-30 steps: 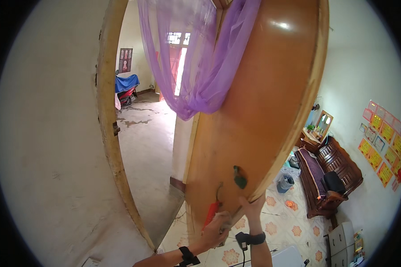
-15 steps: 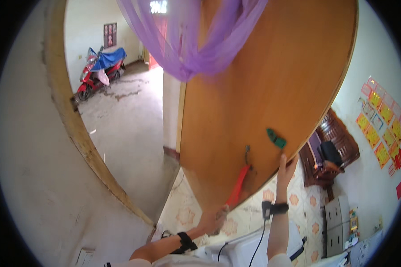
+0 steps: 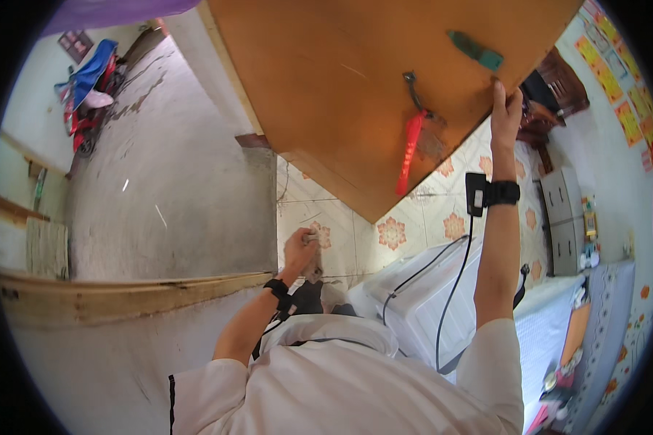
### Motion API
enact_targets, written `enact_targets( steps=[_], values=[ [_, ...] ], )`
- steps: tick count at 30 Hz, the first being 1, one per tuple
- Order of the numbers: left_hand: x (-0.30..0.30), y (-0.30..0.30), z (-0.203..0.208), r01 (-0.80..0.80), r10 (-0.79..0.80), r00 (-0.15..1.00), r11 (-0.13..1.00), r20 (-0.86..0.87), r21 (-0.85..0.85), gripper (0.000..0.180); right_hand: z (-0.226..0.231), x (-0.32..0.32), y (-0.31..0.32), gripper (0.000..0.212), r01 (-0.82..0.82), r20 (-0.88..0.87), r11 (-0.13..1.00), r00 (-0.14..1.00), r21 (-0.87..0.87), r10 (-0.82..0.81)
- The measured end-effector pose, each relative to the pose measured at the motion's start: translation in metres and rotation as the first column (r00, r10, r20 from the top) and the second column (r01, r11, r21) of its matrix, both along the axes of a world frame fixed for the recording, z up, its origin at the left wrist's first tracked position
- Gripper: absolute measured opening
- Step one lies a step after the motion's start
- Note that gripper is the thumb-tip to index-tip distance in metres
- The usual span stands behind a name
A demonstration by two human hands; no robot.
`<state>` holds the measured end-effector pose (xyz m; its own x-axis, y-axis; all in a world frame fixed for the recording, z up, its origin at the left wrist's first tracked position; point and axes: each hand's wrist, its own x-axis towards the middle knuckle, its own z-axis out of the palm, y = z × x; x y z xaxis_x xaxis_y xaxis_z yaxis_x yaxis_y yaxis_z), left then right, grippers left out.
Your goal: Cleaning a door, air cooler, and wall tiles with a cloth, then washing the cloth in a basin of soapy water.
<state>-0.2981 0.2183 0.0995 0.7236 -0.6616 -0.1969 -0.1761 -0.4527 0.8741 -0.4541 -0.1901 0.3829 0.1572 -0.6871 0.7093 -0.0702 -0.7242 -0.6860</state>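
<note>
My right hand (image 3: 506, 116) grips the free edge of an orange-brown wooden door (image 3: 341, 101), its thumb on the door's face and its fingers at the edge. Just above that hand, a dark green bolt-shaped fitting (image 3: 475, 51) is fixed to the door. A curved metal handle (image 3: 413, 88) sits lower on the face, and a red ribbon (image 3: 411, 152) hangs from it. My left hand (image 3: 300, 254) is low over the tiled floor, apart from the door, closed around a crumpled greyish cloth (image 3: 312, 270).
The doorway's wooden frame (image 3: 138, 290) runs along the left. Beyond it, a red scooter (image 3: 87, 123) under a blue cover stands on concrete. A white plastic bin (image 3: 428, 290) is close in front of my body. Grey drawers (image 3: 562, 210) and a dark wooden chair (image 3: 559, 87) are at the right.
My view has tilted down and turned. My left hand has come away from the red ribbon and is now lower over the floor. The right hand stays on the door edge.
</note>
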Motion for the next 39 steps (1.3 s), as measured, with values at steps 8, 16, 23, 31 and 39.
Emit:
enact_targets(
  steps=[8,16,23,31,39],
  values=[
    [0.095,0.035,-0.053,-0.084,0.082,0.996,0.97,0.017,0.23,0.037,0.0,0.001,-0.028,0.03,0.01,0.044,0.998,0.999,0.068,-0.013],
    [0.142,0.005,-0.05,-0.123,0.139,0.984,0.983,-0.115,0.138,0.034,-0.009,-0.006,-0.078,0.027,0.065,0.076,0.994,0.995,0.089,-0.071],
    [0.15,-0.055,-0.035,-0.137,0.149,0.891,0.989,-0.429,0.059,0.029,-0.003,0.005,-0.102,0.029,0.026,0.086,0.99,0.996,0.141,-0.039],
    [0.123,-0.172,0.064,-0.037,-0.136,0.792,0.962,-0.596,-0.269,0.017,-0.004,0.012,-0.096,0.037,-0.041,0.125,0.968,0.992,0.248,0.01],
    [0.112,-0.277,0.199,0.036,-0.469,0.621,0.817,-0.628,-0.575,0.016,-0.042,0.036,0.003,0.024,0.21,0.212,0.941,0.939,0.266,-0.269]
  ],
)
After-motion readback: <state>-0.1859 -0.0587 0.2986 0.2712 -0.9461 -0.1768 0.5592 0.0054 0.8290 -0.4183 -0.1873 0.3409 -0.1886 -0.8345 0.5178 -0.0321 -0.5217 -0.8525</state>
